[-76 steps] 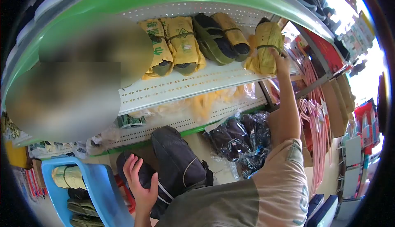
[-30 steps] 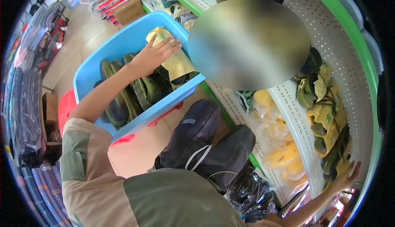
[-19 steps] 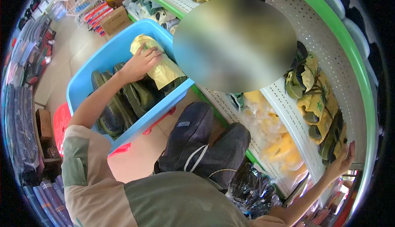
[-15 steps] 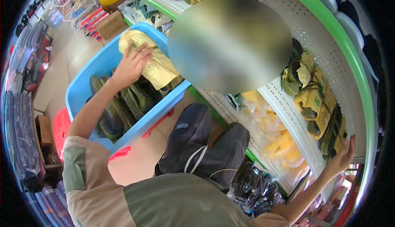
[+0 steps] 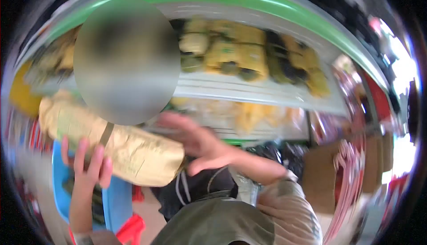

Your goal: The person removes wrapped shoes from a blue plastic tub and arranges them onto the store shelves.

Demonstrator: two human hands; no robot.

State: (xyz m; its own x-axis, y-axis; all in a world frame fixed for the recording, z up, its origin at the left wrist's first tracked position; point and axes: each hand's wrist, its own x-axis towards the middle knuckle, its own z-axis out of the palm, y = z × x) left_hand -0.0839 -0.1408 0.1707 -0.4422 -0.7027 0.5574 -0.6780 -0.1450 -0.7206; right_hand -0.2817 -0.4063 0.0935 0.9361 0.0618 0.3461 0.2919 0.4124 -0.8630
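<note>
A tan paper-wrapped shoe bundle (image 5: 133, 151), with a dark band round its middle, is held up in front of me, lying crosswise. My left hand (image 5: 86, 165) grips its lower near side, fingers against the paper. Beside the bundle's right end is my right hand (image 5: 202, 145), blurred, its fingers spread and thumb apart. Contact between that hand and the paper is not clear. Lower left, the blue tub (image 5: 116, 202) shows partly behind my left arm, with dark green shoes (image 5: 97, 205) in it.
Ahead, a white shelf (image 5: 222, 85) with a green edge carries several wrapped shoe bundles (image 5: 235, 51). Yellow items in clear plastic (image 5: 255, 116) lie on the level below. Black plastic bags (image 5: 289, 154) and a cardboard box (image 5: 318, 178) stand to the right. A blurred oval hides part of the shelf.
My left hand has lifted the wrapped bundle out of the tub. My right hand has come from the shelf's right end to the bundle. The view has turned right.
</note>
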